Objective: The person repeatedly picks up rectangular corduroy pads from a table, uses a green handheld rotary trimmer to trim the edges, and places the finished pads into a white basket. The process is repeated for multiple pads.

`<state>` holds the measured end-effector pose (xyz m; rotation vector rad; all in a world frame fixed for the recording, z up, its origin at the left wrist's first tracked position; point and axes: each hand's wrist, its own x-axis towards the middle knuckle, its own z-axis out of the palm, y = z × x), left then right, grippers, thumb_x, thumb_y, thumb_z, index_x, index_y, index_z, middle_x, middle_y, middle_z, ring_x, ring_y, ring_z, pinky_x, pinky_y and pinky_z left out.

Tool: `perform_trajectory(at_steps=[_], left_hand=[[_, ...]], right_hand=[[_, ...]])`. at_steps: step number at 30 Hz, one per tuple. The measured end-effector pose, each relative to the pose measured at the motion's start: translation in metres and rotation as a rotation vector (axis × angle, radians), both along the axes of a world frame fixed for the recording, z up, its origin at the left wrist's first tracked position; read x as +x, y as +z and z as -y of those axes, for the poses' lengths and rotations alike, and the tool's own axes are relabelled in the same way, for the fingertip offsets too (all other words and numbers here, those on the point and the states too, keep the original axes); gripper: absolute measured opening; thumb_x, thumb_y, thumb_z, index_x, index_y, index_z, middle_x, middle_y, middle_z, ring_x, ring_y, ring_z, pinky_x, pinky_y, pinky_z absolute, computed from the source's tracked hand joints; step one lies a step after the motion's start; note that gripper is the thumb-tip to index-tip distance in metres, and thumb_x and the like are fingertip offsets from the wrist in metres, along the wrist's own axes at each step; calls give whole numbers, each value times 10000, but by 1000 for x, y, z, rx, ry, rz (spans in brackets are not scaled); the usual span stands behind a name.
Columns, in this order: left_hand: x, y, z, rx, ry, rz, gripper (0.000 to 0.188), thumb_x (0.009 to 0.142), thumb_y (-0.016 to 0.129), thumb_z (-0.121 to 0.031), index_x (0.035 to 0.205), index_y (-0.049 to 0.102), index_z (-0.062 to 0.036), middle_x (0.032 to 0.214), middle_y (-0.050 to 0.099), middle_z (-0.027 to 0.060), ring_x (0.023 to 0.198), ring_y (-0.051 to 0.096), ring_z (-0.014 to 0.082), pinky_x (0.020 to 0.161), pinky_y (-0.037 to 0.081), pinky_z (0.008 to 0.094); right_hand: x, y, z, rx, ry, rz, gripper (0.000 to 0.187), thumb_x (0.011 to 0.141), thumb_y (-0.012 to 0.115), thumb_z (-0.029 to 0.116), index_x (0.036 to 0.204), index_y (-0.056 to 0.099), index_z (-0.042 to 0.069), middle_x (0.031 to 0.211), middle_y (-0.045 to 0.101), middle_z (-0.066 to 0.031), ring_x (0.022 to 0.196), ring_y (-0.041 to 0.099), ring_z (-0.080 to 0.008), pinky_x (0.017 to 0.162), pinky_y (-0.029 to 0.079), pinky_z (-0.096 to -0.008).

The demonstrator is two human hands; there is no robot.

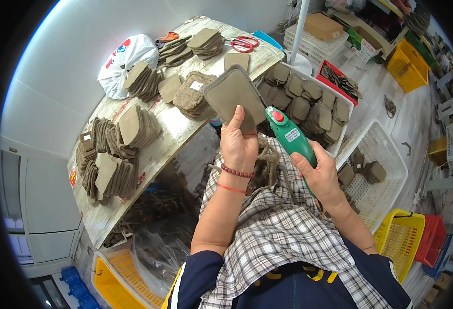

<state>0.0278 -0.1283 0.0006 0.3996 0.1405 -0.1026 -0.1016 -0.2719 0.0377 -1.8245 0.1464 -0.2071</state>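
Observation:
My left hand (pixel 238 143) grips a square olive-brown fabric pad (pixel 232 93) with rounded corners, the thumb lying flat on its upper face. In my right hand (pixel 320 170) is a green hand-held power tool (pixel 289 132) with a red button, my fingers wrapped round its body. The tool's front end meets the pad's lower right edge; its tip is hidden there. Just beyond the held pad, a single similar pad (pixel 236 60) lies on the table, and a shaggy stack of pads (pixel 193 98) sits to its left.
A worn wooden table (pixel 172 138) carries several pad stacks (pixel 115 177), red-handled scissors (pixel 244 44) and a white plastic bag (pixel 128 64). To the right stand a white crate (pixel 346 141) of pads, another white crate (pixel 391 154), a red box (pixel 334 77) and a yellow basket (pixel 401 242).

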Motion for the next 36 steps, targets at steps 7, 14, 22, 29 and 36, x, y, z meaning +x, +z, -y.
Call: perform_trajectory(at_steps=[7, 14, 22, 29, 36], left_hand=[[-22, -8, 5, 67, -85, -1, 299, 897, 611, -29, 1186, 536, -33, 1138, 627, 61, 1024, 618, 196, 901, 510, 328], [-37, -13, -5, 147, -200, 38, 289, 880, 626, -14, 1162, 566, -21, 1122, 642, 76, 1001, 633, 195, 872, 523, 337], [-23, -14, -49, 421, -330, 163, 277, 854, 631, 21, 1129, 600, -6, 1060, 670, 93, 911, 664, 176, 789, 556, 325], [-7, -2, -77, 718, -416, 271, 365, 819, 639, 64, 1174, 581, 1, 1026, 673, 70, 861, 656, 129, 759, 547, 279], [-17, -5, -78, 834, -506, 223, 360, 802, 658, 65, 1148, 587, -5, 1008, 668, 52, 863, 640, 109, 771, 529, 267]], right_hand=[[4, 1, 6, -18, -19, 16, 405, 895, 660, 301, 1107, 576, -34, 728, 588, -36, 650, 520, -88, 579, 439, -255], [6, 16, 12, 52, -16, -43, 396, 888, 669, 313, 1084, 585, -21, 716, 573, -4, 613, 504, -54, 551, 424, -225], [-5, 22, 46, -31, 131, -132, 392, 871, 684, 310, 1083, 591, -6, 742, 588, -8, 627, 533, -69, 578, 446, -238], [-15, 18, 56, -248, 202, -68, 442, 841, 708, 321, 1118, 585, -1, 821, 641, -81, 704, 598, -139, 657, 484, -281], [-18, 6, 46, -357, 181, -9, 435, 828, 714, 319, 1097, 589, 1, 817, 651, -129, 704, 641, -213, 653, 501, -313]])
